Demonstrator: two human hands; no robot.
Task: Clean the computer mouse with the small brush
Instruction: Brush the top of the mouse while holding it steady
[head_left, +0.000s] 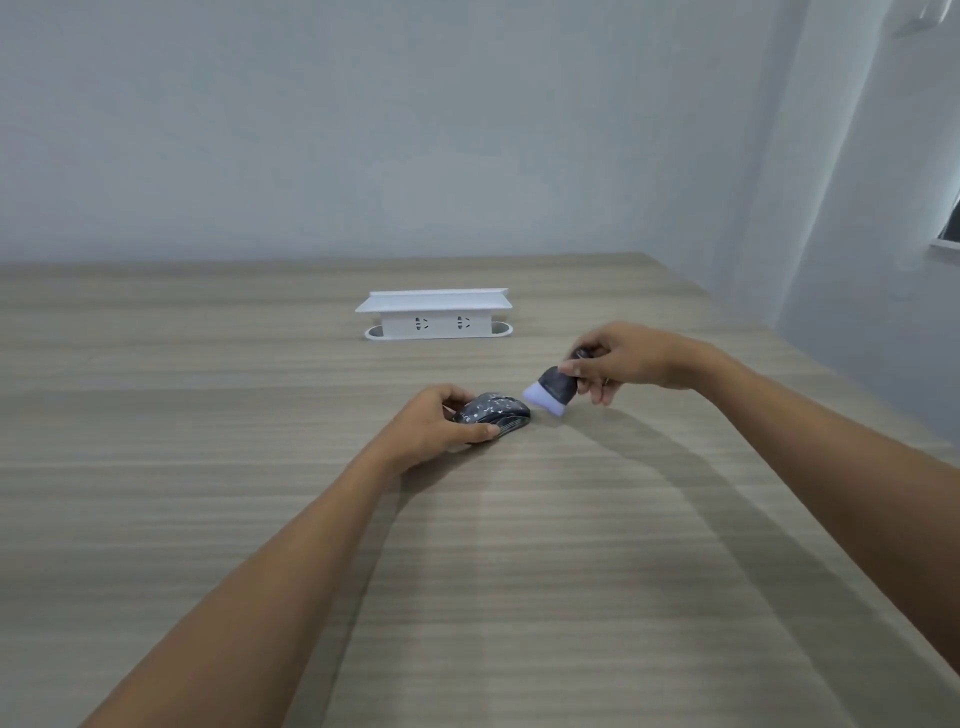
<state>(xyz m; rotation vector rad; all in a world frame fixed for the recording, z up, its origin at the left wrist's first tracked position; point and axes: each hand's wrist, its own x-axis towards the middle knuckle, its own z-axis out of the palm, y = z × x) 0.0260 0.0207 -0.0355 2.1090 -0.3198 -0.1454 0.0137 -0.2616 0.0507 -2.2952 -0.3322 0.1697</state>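
The broad bench has a matt, pale grey-brown wood-grain finish with fine streaks running across it. The dark computer mouse looks like hard plastic, its shell mottled with pale flecks and faintly glossy. The small brush has a dark, dull body and soft white bristles. The white socket box looks like smooth matt plastic.

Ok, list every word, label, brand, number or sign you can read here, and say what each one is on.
No readable text in this view.
Mouse, held on the table by the left hand: light speckles only, no legible lettering.
Brush in the right hand: no marking visible.
White socket box: two outlet faces, no words or numbers readable.
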